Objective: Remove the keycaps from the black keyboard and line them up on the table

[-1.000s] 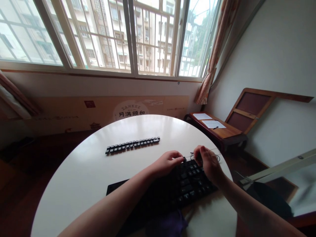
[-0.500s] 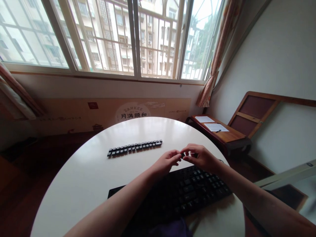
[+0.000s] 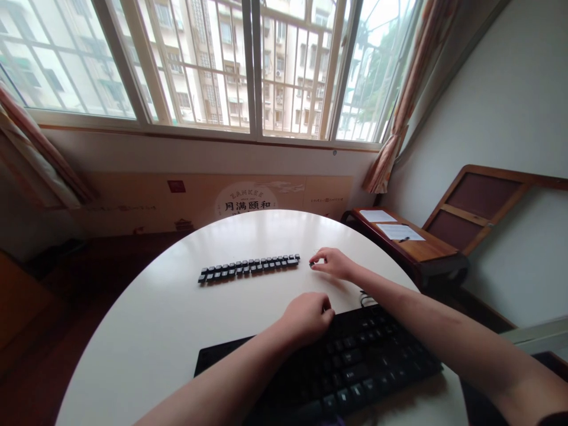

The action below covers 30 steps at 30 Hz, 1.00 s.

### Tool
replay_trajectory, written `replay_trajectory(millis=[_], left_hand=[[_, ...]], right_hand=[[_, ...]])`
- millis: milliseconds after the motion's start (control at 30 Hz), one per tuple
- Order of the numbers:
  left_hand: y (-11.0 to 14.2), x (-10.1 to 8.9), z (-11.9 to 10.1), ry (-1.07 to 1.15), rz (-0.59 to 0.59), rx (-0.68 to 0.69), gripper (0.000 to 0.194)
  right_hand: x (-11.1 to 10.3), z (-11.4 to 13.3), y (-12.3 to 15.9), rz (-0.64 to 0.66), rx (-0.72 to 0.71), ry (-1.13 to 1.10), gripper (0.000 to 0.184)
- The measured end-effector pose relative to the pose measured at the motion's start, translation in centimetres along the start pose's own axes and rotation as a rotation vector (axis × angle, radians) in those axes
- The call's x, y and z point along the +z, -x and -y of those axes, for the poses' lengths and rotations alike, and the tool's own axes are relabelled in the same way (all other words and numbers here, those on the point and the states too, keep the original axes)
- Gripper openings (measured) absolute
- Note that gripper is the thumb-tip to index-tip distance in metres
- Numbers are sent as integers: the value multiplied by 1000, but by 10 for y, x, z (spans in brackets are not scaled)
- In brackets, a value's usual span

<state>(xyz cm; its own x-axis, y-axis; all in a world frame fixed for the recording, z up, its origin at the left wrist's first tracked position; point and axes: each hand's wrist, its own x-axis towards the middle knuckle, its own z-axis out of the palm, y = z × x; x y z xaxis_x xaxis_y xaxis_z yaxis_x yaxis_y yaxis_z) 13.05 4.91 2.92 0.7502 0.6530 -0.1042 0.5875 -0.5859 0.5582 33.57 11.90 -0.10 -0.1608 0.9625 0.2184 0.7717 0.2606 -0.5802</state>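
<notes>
Between the thumb and fingertips of my right hand [image 3: 333, 263] is a small black keycap [image 3: 312, 264], held low over the white table at the right end of two rows of keycaps [image 3: 248, 267]. My left hand [image 3: 308, 315] is closed, with its fingers curled under at the far edge of the black keyboard [image 3: 355, 358]. Whatever those fingers hold, if anything, is hidden. My forearms cover part of the keyboard. Its right side shows keys in place, while the left part is dark and hard to read.
The round white table [image 3: 146, 331] carries the keyboard and keycaps. A cable [image 3: 366, 297] leaves the keyboard's far edge. On the right, a low wooden bench [image 3: 426, 242] bears paper sheets [image 3: 400, 231] and a pen. A large printed cardboard panel [image 3: 288, 192] stands beneath the window.
My hands have come apart. The right one has moved forward and left with the keycap, towards the rows' end; my left hand has drawn back to the keyboard's edge. The view has shifted slightly.
</notes>
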Motion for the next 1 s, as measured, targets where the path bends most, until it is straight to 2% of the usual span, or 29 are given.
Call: replay_trajectory(millis=[167, 400, 600, 833, 1000], left_hand=[[0, -1, 0, -30, -2, 7, 18], [-1, 1, 2, -36, -5, 25, 18], [0, 2, 2, -35, -9, 22, 18], [1, 1, 2, -26, -2, 29, 17], [0, 2, 1, -39, 11, 24, 18]], right_hand=[[13, -5, -16, 25, 57, -7, 25], [15, 2, -24, 26, 52, -12, 33], [16, 7, -24, 14, 45, 9, 21], [18, 10, -24, -15, 29, 23, 23], [4, 20, -13, -66, -13, 18, 30]])
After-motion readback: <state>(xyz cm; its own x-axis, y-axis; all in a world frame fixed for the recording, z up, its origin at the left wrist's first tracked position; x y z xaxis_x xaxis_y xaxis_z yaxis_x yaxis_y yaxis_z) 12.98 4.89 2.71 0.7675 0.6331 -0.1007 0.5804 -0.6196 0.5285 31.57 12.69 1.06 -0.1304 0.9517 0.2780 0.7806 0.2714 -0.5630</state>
